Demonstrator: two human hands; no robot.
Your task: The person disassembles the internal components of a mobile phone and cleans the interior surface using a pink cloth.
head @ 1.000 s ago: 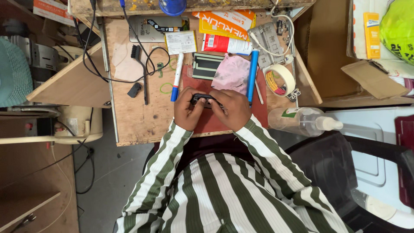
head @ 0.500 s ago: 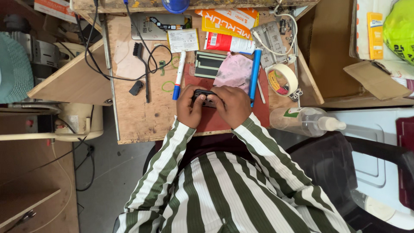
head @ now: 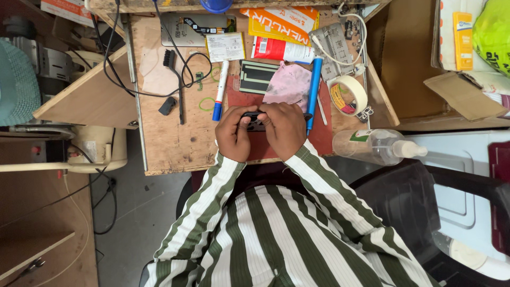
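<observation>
Hands together over the red mat (head: 324, 139) at the near edge of my wooden bench (head: 164, 143). My left hand (head: 234, 134) and right hand (head: 284, 130) are both curled around a small black gadget (head: 254, 120), fingers wrapped over it from either side; it is mostly hidden, so I think it is a phone or some such part, but I cannot tell for sure. At twelve o'clock from the gadget lies a dark striped panel (head: 257, 76), and a pink cloth (head: 290, 85) sits just beside it at one o'clock. A blue-capped marker (head: 219, 90) lies at eleven o'clock, near my left hand. A blue pen (head: 313, 91) runs along at two o'clock, close to my right hand. A roll of tape (head: 348, 95) rests farther out at two o'clock, and a clear spray bottle (head: 377, 146) lies at four o'clock, off the bench edge.
</observation>
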